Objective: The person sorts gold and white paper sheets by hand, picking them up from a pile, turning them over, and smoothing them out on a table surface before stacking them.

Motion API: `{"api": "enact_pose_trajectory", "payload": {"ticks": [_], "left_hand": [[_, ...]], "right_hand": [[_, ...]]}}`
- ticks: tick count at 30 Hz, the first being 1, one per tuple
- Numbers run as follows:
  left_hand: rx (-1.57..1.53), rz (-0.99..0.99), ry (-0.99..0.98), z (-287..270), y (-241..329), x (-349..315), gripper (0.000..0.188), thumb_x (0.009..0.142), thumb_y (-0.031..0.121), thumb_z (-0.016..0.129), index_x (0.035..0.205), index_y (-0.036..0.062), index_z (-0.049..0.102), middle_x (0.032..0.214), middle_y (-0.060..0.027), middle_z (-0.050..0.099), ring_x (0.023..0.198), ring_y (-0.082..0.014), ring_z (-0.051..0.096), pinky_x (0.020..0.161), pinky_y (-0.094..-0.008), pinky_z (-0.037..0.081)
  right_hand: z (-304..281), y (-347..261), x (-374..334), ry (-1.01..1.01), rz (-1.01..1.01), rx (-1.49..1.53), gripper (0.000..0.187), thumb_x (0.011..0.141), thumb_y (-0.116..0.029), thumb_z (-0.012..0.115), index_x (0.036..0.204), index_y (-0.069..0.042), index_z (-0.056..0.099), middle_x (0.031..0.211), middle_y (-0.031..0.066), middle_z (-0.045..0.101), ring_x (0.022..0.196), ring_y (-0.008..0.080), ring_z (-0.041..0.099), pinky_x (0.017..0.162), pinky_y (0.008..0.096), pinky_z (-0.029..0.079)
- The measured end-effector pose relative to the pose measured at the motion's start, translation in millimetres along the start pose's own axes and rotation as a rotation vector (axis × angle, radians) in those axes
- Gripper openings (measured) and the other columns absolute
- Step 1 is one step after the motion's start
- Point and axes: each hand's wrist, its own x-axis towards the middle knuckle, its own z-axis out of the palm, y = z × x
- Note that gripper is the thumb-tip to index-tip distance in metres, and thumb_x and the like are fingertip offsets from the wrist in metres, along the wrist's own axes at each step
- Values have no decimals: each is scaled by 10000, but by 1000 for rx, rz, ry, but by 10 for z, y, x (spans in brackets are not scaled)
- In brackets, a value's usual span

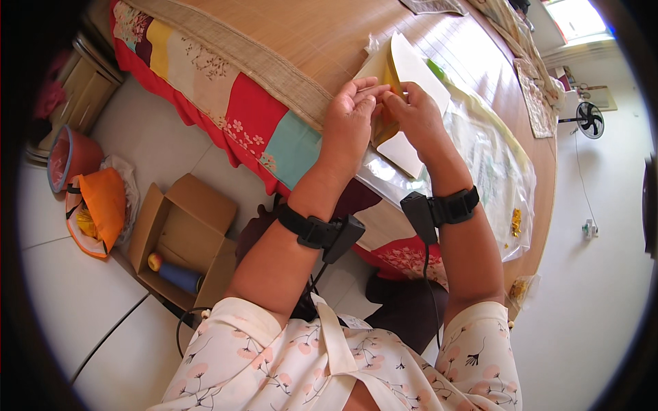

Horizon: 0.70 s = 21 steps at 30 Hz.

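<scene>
Close together over the bed-like platform, both of my hands work at a sheet of shiny gold paper (389, 75). My left hand (348, 118) has its thumb and fingers pinched at the paper's left edge; the exact contact is partly hidden. My right hand (419, 118) is closed on its right side, fingers bent over it. White card-like sheets (411, 63) stick out behind the gold paper and below it. Under my right hand and forearm spreads a large clear plastic bag (483, 161), and small gold scraps (516, 222) show near its right end.
A wooden-slat mat (288, 34) covers the platform, with a patterned red cloth (253, 103) along its side. On the floor at left are an open cardboard box (164, 233) holding a blue cone, an orange bag (103, 205) and a bucket (79, 157). Black cables (426, 274) hang from my wrist straps.
</scene>
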Motion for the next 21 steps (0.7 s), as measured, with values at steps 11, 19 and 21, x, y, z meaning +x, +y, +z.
{"api": "enact_pose_trajectory", "payload": {"ticks": [11, 19, 21], "left_hand": [[186, -77, 1, 70, 2, -33, 356, 1032, 73, 560, 1358, -68, 548, 1322, -139, 628, 1190, -158, 605, 1041, -260, 483], [205, -91, -29, 18, 20, -27, 304, 1021, 104, 613, 1293, -34, 614, 1181, -81, 688, 1060, -109, 629, 955, -238, 500], [219, -95, -39, 37, 29, -34, 293, 1019, 110, 623, 1279, -24, 625, 1153, -69, 696, 1035, -101, 632, 938, -237, 503]], "right_hand": [[7, 255, -16, 141, -49, 141, 245, 941, -180, 639, 940, 61, 682, 713, 163, 620, 662, 224, 560, 657, 381, 472], [1, 124, -22, 45, 2, 244, 363, 981, -305, 632, 932, 50, 690, 737, 91, 640, 688, 164, 565, 639, 334, 477], [-25, 61, -16, 39, 10, 247, 398, 987, -336, 627, 929, 52, 692, 743, 86, 643, 689, 162, 571, 643, 327, 483]]}}
